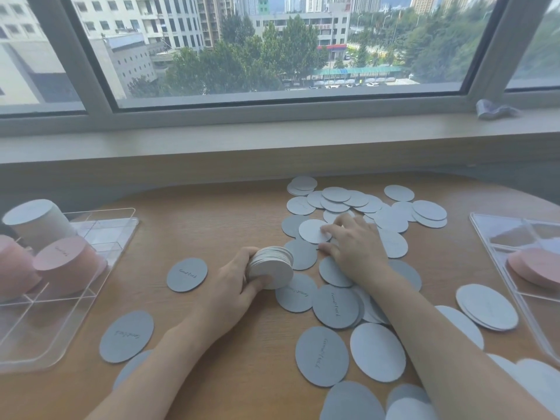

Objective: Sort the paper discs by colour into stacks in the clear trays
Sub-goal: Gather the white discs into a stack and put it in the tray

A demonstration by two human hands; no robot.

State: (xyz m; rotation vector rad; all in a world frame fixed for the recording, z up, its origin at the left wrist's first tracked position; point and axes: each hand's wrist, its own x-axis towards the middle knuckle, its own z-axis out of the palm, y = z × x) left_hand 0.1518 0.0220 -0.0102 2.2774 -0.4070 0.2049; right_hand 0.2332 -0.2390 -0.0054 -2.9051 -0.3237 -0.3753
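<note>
Grey paper discs [335, 304] are scattered on the counter [218, 219] right of the gathered stack [271, 266], pinched by left-hand fingers [257, 281]. Right-hand fingers [328, 228], spread, press one disc; the stack may splay if loosened.

A table [230, 213] stood before a window sill [272, 137]. On its left edge sat a tray [115, 234] with three stacks of discs [60, 262] in its compartments; a second tray [497, 234] lay at the right edge, one stack inside. Between them, right of centre, loose discs [333, 304] lay scattered and overlapping. The left hand [239, 286] held a stack [271, 266] left of the right hand [351, 241], which rested on the loose discs.
</note>
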